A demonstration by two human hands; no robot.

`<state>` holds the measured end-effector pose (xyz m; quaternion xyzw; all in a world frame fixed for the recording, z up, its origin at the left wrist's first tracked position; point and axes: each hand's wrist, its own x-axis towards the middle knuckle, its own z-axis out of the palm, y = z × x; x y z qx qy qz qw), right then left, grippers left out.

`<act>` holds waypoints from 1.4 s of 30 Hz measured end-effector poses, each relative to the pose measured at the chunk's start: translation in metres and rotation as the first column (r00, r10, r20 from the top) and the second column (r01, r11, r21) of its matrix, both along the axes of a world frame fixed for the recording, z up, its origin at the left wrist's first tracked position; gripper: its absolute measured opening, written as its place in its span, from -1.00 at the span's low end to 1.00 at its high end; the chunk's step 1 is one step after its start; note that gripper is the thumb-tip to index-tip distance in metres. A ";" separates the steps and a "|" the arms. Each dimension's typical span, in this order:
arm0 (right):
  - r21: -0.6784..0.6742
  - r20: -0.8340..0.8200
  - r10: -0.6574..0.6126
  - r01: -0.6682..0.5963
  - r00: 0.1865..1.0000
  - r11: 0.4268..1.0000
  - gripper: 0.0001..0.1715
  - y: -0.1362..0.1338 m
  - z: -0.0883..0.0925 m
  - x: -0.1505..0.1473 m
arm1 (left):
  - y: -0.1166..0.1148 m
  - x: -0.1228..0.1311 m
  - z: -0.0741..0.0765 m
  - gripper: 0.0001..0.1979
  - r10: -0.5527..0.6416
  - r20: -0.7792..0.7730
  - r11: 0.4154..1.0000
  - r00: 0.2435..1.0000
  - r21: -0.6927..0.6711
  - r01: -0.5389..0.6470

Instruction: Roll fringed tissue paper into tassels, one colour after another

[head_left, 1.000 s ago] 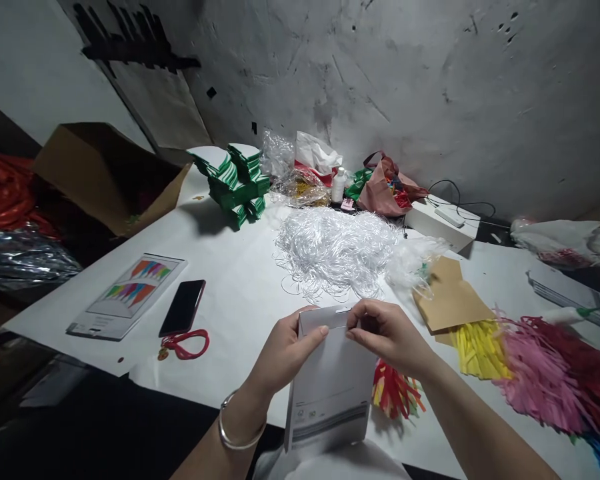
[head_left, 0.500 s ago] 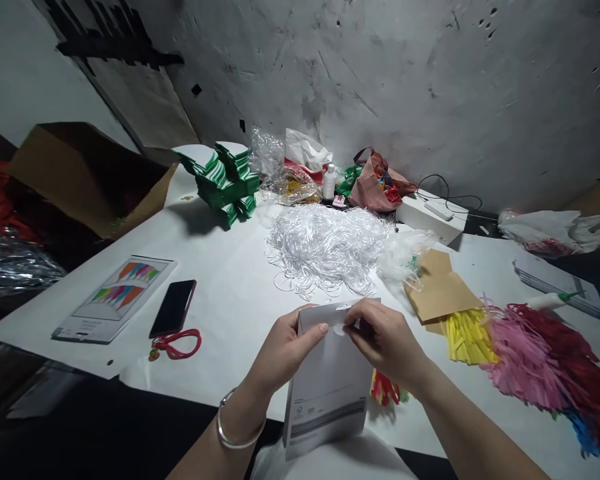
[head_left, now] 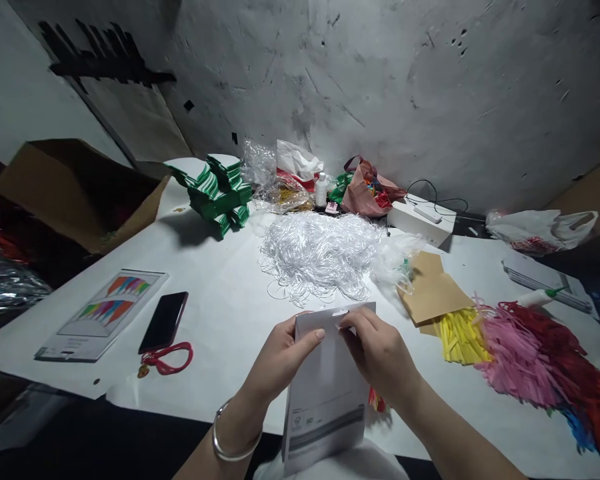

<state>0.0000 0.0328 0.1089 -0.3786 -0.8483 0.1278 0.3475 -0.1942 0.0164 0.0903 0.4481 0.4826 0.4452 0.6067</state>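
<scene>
A flat white cardboard box, printed with a grey band near its bottom, stands nearly upright at the table's front edge. My left hand grips its upper left side, thumb across the face and fingers behind. At the upper right, by the cut-out hang hole, my right hand has its fingers bent and pressed against the box top; their tips are partly hidden. Beyond the box lies a heap of shiny white string. A bit of red and yellow tassel shows behind the box's right side.
Left are printed flat packs, a phone with a red strap, and stacked green-and-white pieces. Right are a brown envelope, yellow tassels, pink tassels and a glue bottle. Bags stand along the wall.
The view has shifted slightly, so the table items sit a little lower and further left. Both hands stay on the box; my right fingers have moved slightly at its top edge.
</scene>
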 end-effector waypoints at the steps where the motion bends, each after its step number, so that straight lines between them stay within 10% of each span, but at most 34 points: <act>1: 0.022 0.004 -0.032 0.031 0.999 0.999 -0.83 -0.001 -0.001 0.000 | 0.000 0.000 0.000 -0.67 0.002 0.005 1.000 1.000 -0.014 -0.002; 6: 0.109 -0.027 -0.239 0.240 0.971 0.965 -0.52 0.001 -0.004 0.008 | -0.001 0.002 0.000 -0.58 0.001 0.063 0.998 0.998 -0.069 0.004; 12: -0.141 -0.216 -0.218 0.190 0.952 0.972 -0.30 0.007 -0.011 0.014 | -0.004 0.008 0.006 -0.58 -0.018 0.098 0.998 0.995 -0.063 0.024; 20: -0.384 -0.392 -0.166 0.004 0.905 0.923 -0.80 0.009 -0.008 0.015 | -0.004 0.010 0.012 -0.60 -0.038 0.070 0.998 0.997 -0.041 0.041; 25: -0.272 -0.312 -0.268 0.184 0.912 0.944 -0.17 0.006 -0.020 0.015 | -0.005 0.013 0.014 -0.59 -0.004 0.102 0.998 0.995 -0.068 0.011; 32: -0.356 -0.243 -0.185 0.089 0.952 0.930 0.01 0.007 -0.024 0.020 | -0.004 0.016 0.009 -0.57 0.032 0.137 0.995 0.990 -0.093 -0.019; 39: -0.472 -0.376 -0.174 -0.026 0.910 0.881 -0.60 0.015 -0.018 0.021 | -0.002 0.012 0.011 -0.54 0.032 0.097 0.995 0.995 -0.100 -0.023; 42: -0.456 -0.361 -0.220 0.035 0.906 0.890 -0.48 0.014 -0.023 0.020 | -0.002 0.016 0.008 -0.57 0.045 0.076 0.995 0.996 -0.091 -0.038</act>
